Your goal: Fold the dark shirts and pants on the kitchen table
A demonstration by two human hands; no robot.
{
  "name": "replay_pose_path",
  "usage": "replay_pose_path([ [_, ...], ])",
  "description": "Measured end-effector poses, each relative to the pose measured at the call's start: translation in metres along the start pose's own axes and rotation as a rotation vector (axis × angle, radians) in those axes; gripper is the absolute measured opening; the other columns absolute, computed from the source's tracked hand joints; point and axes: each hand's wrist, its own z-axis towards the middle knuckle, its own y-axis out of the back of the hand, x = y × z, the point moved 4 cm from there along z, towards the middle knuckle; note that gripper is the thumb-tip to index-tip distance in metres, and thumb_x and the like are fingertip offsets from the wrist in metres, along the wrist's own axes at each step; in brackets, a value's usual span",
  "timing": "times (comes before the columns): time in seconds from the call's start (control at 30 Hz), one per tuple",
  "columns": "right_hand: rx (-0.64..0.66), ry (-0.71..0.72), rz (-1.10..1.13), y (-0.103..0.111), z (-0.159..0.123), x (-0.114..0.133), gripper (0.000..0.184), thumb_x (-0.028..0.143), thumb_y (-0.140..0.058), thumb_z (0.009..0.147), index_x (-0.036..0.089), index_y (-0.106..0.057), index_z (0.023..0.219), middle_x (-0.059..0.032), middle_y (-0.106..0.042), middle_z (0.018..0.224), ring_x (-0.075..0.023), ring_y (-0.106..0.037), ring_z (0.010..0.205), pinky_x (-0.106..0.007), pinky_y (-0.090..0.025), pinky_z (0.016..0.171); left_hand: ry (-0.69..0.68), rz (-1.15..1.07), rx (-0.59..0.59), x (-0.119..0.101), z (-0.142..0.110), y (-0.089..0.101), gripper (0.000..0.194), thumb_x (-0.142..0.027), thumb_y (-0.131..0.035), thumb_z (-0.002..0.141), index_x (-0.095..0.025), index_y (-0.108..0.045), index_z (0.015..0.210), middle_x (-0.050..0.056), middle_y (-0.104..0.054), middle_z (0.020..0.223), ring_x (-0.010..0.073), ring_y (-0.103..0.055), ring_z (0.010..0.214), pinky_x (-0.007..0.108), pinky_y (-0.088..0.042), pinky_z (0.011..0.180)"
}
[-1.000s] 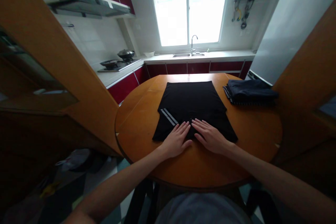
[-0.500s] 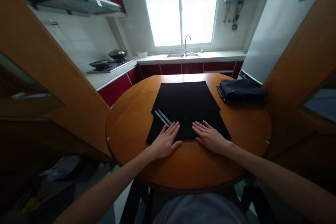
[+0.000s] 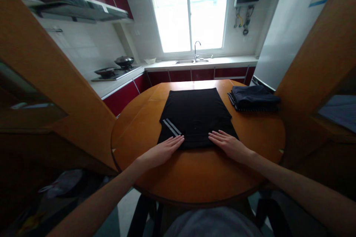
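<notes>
A black garment [image 3: 196,109], which looks like a shirt, lies flat on the round wooden table [image 3: 194,177]. Two pale parallel stripes [image 3: 171,127] slant across its left part, close to my fingers. My left hand [image 3: 166,149] rests palm down on the near left edge of the cloth, fingers straight and open. On the near right edge lies my right hand [image 3: 228,144], also open, its fingers stretched toward the middle. Between the two hands a low crease runs along the near edge. Neither hand grips the fabric.
A stack of folded dark clothes [image 3: 253,98] sits at the table's right side. Beyond the table are a counter with a sink [image 3: 191,61] and a stove with pans [image 3: 124,61]. Wooden door frames [image 3: 308,48] flank the table. Chair arms [image 3: 141,214] stand below its near edge.
My hands have moved apart: the left slid left and turned more edgewise, the right shifted slightly right. The garment's near edge looks smoother between them. The camera view has tilted slightly.
</notes>
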Motion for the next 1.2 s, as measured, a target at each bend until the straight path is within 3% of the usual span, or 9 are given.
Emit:
replay_pose_path([
  [0.17, 0.065, -0.004, 0.071, 0.006, -0.018, -0.005, 0.081, -0.003, -0.037, 0.081, 0.024, -0.032, 0.157, -0.0038, -0.034, 0.16, -0.0193, -0.031, 0.148, -0.046, -0.027, 0.123, 0.044, -0.048, 0.019, 0.006, -0.027, 0.003, 0.082, 0.002, -0.029, 0.087, -0.029, -0.014, 0.161, 0.0, -0.022, 0.165, 0.0165, -0.02, 0.152, 0.042, -0.026, 0.124],
  [0.3, 0.106, -0.006, 0.109, 0.013, -0.031, -0.003, 0.068, 0.009, -0.04, 0.09, 0.018, -0.032, 0.156, -0.0075, -0.038, 0.158, -0.021, -0.031, 0.148, -0.048, -0.026, 0.123, 0.096, -0.003, -0.034, 0.001, -0.034, 0.007, 0.073, -0.009, -0.037, 0.092, -0.031, -0.023, 0.159, -0.001, -0.025, 0.165, 0.0222, -0.013, 0.154, 0.05, -0.021, 0.124],
  [0.4, 0.044, -0.059, 0.091, 0.026, -0.023, 0.003, 0.052, 0.026, -0.042, 0.098, 0.018, -0.046, 0.149, -0.0091, -0.046, 0.154, -0.0252, -0.031, 0.148, -0.053, -0.025, 0.122, 0.118, 0.033, -0.102, -0.013, -0.018, 0.018, 0.059, -0.026, -0.042, 0.099, -0.025, -0.031, 0.157, 0.003, -0.019, 0.166, 0.0263, -0.006, 0.154, 0.051, -0.018, 0.125],
  [0.53, -0.119, -0.155, 0.05, 0.036, 0.015, 0.017, 0.05, 0.026, -0.032, 0.102, 0.014, -0.047, 0.148, -0.0117, -0.044, 0.155, -0.0241, -0.029, 0.149, -0.051, -0.027, 0.122, 0.116, -0.017, -0.214, -0.035, 0.034, 0.026, 0.055, -0.033, -0.029, 0.105, -0.019, -0.024, 0.159, 0.006, -0.024, 0.165, 0.0203, -0.011, 0.154, 0.045, -0.018, 0.125],
  [0.63, -0.135, -0.176, 0.027, 0.018, 0.047, 0.03, 0.056, 0.021, -0.033, 0.099, 0.009, -0.037, 0.153, -0.0137, -0.034, 0.16, -0.024, -0.024, 0.151, -0.048, -0.025, 0.123, 0.141, -0.042, -0.236, -0.039, 0.075, 0.011, 0.054, -0.028, -0.026, 0.105, -0.013, -0.028, 0.156, 0.01, -0.03, 0.163, 0.0185, -0.017, 0.153, 0.042, -0.02, 0.124],
  [0.73, -0.082, -0.225, -0.007, -0.01, 0.063, 0.037, 0.06, 0.018, -0.036, 0.095, 0.001, -0.035, 0.152, -0.0188, -0.033, 0.159, -0.0257, -0.025, 0.151, -0.047, -0.024, 0.123, 0.172, -0.03, -0.197, -0.036, 0.098, -0.015, 0.054, -0.026, -0.027, 0.103, -0.008, -0.033, 0.153, 0.014, -0.035, 0.16, 0.0204, -0.023, 0.152, 0.043, -0.023, 0.123],
  [0.87, -0.065, -0.264, -0.032, -0.028, 0.063, 0.039, 0.06, 0.021, -0.034, 0.096, -0.002, -0.034, 0.152, -0.0195, -0.033, 0.159, -0.0256, -0.027, 0.15, -0.045, -0.022, 0.124, 0.18, 0.019, -0.212, -0.032, 0.1, -0.034, 0.055, -0.027, -0.028, 0.103, -0.009, -0.031, 0.155, 0.012, -0.034, 0.16, 0.0202, -0.023, 0.152, 0.043, -0.021, 0.123],
  [1.2, -0.061, -0.324, -0.054, -0.031, 0.059, 0.037, 0.06, 0.028, -0.035, 0.099, 0.001, -0.036, 0.152, -0.0176, -0.031, 0.16, -0.0265, -0.024, 0.151, -0.046, -0.017, 0.124, 0.178, 0.112, -0.236, -0.033, 0.098, -0.036, 0.058, -0.029, -0.028, 0.102, -0.007, -0.029, 0.156, 0.014, -0.032, 0.161, 0.0205, -0.021, 0.152, 0.043, -0.017, 0.124],
])
